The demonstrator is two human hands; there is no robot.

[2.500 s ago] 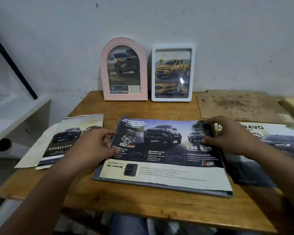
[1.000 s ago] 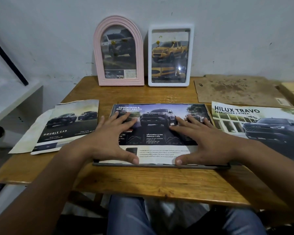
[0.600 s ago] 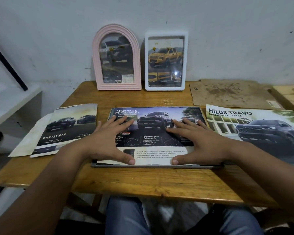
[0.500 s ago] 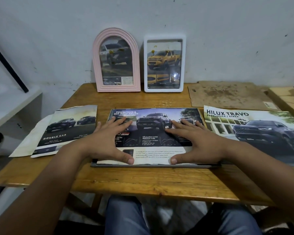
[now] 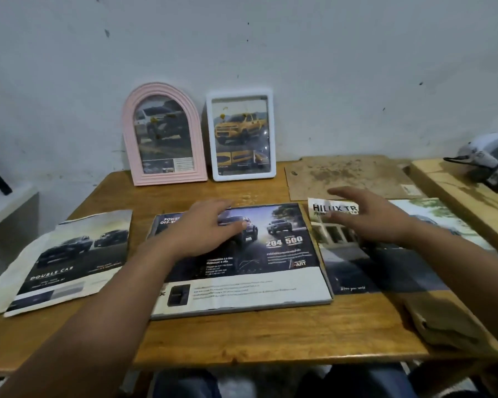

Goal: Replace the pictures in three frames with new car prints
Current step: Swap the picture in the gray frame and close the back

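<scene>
Your left hand (image 5: 204, 228) is resting with relaxed, nearly straight fingers on the upper left part of the dark car print with the white text strip (image 5: 256, 254); it is gripping nothing. This print is lying face up on a flat grey rectangular frame (image 5: 242, 310), whose grey border is showing along the print's near and right edges. The frame is lying at the middle of the wooden table (image 5: 270, 337), close to the near edge.

Your right hand (image 5: 368, 216) is hovering with its fingers spread and loosely extended, holding nothing, above the top left corner of the large "HILUX" car print (image 5: 385, 271). That print is lying flat toward the right edge of the table, just beside the grey frame. Whether the hand is touching the paper cannot be told.

A "DOUBLE CAB" car print (image 5: 69, 259) is lying at the left edge of the table, overhanging it.

At the far edge of the table, a pink arched picture frame (image 5: 163, 135) and a white rectangular picture frame (image 5: 242, 135) are standing side by side, leaning against the white wall (image 5: 328, 67). Each is holding a car picture; the white one is showing a yellow pickup.

A stained brown cardboard sheet (image 5: 348, 176) is lying flat at the far right corner of the table.
</scene>
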